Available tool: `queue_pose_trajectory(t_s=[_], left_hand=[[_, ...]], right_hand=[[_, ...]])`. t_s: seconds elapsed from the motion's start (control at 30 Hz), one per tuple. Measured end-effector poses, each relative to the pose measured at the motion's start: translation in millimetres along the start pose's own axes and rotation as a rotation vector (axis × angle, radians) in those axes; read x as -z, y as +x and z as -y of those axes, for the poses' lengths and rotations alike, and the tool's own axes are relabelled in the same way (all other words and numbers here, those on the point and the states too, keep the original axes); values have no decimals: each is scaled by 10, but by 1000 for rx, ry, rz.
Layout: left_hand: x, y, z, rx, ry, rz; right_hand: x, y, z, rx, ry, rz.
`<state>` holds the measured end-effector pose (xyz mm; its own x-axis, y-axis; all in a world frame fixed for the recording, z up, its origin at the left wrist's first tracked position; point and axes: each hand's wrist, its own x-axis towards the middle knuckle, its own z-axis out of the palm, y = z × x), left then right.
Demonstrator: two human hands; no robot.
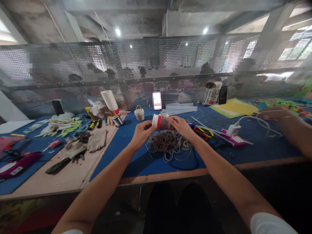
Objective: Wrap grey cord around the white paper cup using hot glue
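Between my two hands a white paper cup (pixel 156 121) with a red band lies on its side in the air, grey-brown cord wound around part of it. My left hand (pixel 143 132) grips the white end, thumb below and fingers behind. My right hand (pixel 179 126) has its fingers closed on the cord-wrapped part. Just below, a loose heap of grey cord (pixel 168 143) rests on the blue table mat (pixel 136 165). Farther back stands a small cord-covered basket (pixel 139 113) with a handle.
Stacked paper cups (pixel 109 102) and a wire spool (pixel 117 120) stand to the left, near work gloves (pixel 97 140). Pliers (pixel 203 132), clear sticks and a white charger (pixel 233 129) lie right. Another person's arm (pixel 296 130) reaches in at far right. A perforated metal screen (pixel 161 58) closes the back.
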<state>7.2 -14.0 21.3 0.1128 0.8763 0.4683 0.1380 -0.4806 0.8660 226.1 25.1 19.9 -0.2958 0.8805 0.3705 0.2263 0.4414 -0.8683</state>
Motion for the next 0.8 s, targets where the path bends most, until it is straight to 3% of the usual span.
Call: queue_pose_trajectory(t_s=[0.17,0.37,0.47,0.57,0.67,0.8], left_hand=[[25,-2,-22,7,-40,16],[36,24,58,11,-77,-64],[33,38,84,18,-86,-88],[40,49,98,13,-75,-118],[53,58,111,8,-33,-140],[53,64,119,10,-7,-145]], right_hand=[[-13,12,-27,135,-71,-64],[-60,-52,-3,201,-76,-23],[-21,-44,9,265,-167,-73],[145,-5,-26,275,-289,-237],[447,-18,-115,147,-417,-394],[890,-217,-251,-81,-645,-446]])
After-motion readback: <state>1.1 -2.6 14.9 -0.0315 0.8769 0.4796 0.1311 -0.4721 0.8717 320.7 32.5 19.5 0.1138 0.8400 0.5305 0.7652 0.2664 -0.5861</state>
